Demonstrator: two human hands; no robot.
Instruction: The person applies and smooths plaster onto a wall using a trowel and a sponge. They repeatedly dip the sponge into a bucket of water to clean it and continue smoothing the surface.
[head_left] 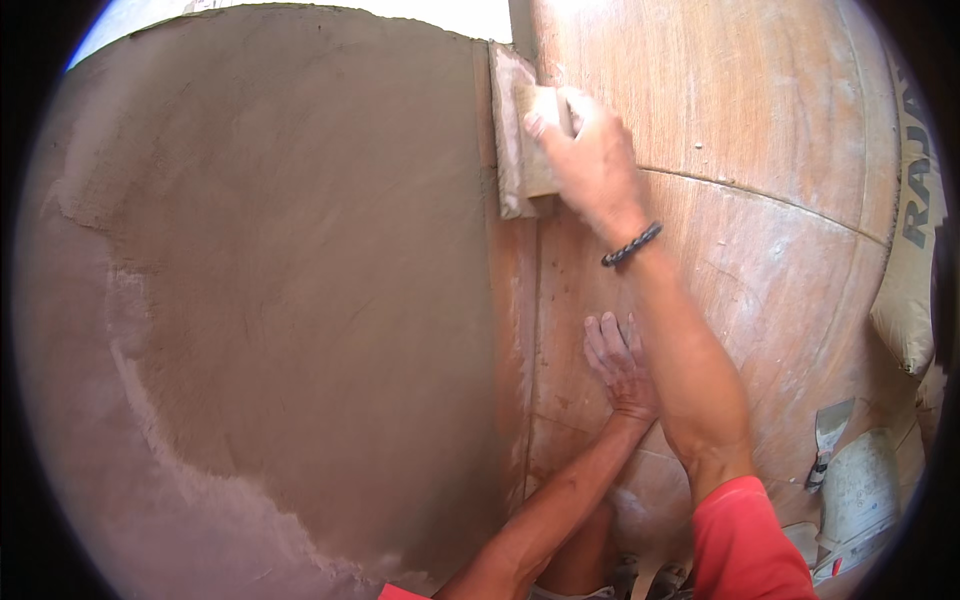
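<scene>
My right hand [590,155], with a dark braided band at the wrist, grips a flat float [515,175] by its pale block handle. The float sits at the upper middle, along the seam where the damp grey-brown plastered surface [310,260] meets the wood-look tiles [720,90]. Lower down, my left hand [620,365] lies on the tiles with its fingers stretched out, partly behind my right forearm. A narrow reddish strip runs beside the plaster's right edge, below the float.
At the far right lies a large printed sack [905,300]. Below it are a scraper with a metal blade [833,425] and a whitish, splattered container [860,490]. Paler pinkish plaster borders the darker patch at the left and bottom. My legs show at the lower edge.
</scene>
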